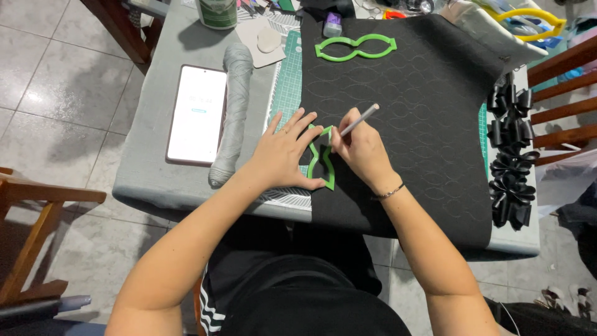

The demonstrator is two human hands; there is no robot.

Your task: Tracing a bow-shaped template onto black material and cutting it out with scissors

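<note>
Green bow-shaped template [320,163], thin flat plastic outline, lies on matte black sheet [423,124] at its left edge. Left hand [283,155] presses it flat, fingers spread. Right hand [360,149] fingers pinch a slim grey pen [360,119], tip at the template's edge. Faint traced outlines cover the sheet.

— Where do we have room? 
— On the black sheet [429,137], to our right and ahead: bare up to the second green template [355,48].
— And left? 
— The grey roll [233,106] and phone [196,114] block us; black bows [511,149] line the right edge.
</note>
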